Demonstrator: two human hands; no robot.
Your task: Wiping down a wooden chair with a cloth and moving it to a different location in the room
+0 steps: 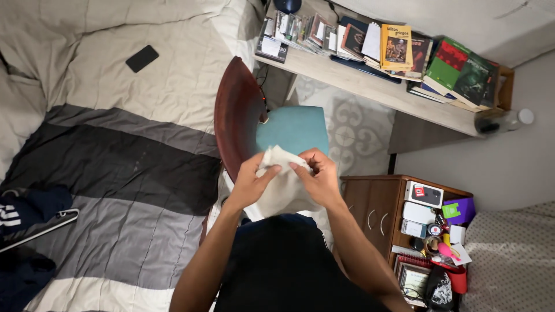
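Note:
My left hand [250, 184] and my right hand [319, 176] both grip a cream-white cloth [280, 188] in front of my chest. The thumbs and fingers pinch its upper edge, and the rest hangs down between my forearms. Just beyond the cloth stands a chair with a dark red-brown back [234, 112] and a teal seat [293, 128].
A bed with a beige and grey-striped cover [115, 173] fills the left, with a black phone [142, 58] on it and dark clothes on a hanger [34, 216] at its edge. A shelf of books [399, 55] runs top right. A cluttered wooden nightstand [430, 231] sits at right.

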